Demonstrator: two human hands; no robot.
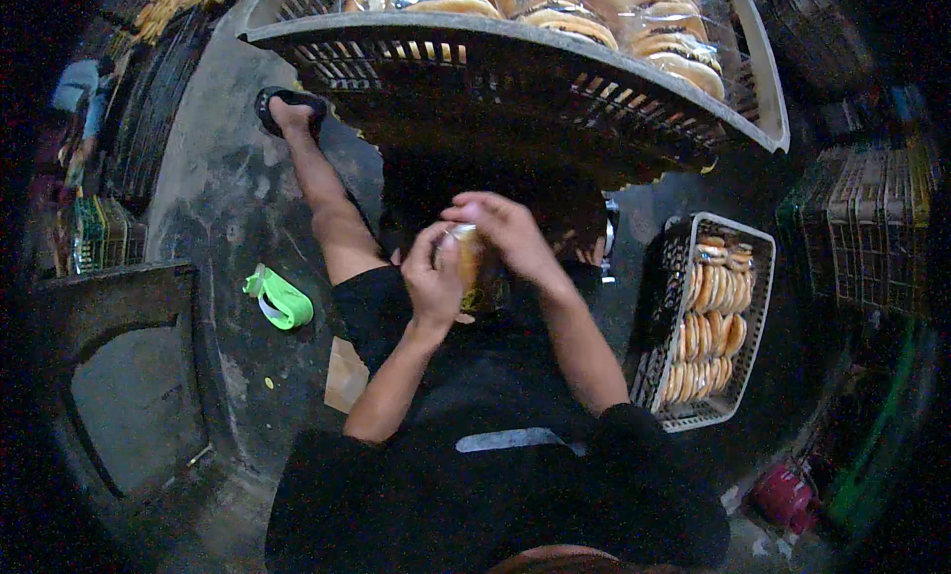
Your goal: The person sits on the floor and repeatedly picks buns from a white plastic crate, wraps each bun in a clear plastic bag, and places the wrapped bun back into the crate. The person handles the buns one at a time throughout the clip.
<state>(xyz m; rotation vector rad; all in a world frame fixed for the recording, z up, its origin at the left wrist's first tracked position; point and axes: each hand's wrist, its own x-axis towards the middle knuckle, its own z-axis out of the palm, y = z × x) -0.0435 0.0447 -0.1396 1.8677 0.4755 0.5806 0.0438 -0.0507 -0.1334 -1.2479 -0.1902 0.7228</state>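
My left hand is wrapped around a bread piece in clear plastic, held upright above my lap. My right hand is at the top end of the packet, its fingers bent over the shiny wrapper. Blur hides whether those fingers pinch the plastic. In front of me, a plastic crate holds several wrapped filled buns with a dark filling. To my right, rows of similar buns stand in a second crate on the floor.
A bright green strap-like roll and a brown cardboard piece lie on the floor to my left. Stacked crates line the right side. A dark red container is at the lower right. My sandalled foot extends forward left.
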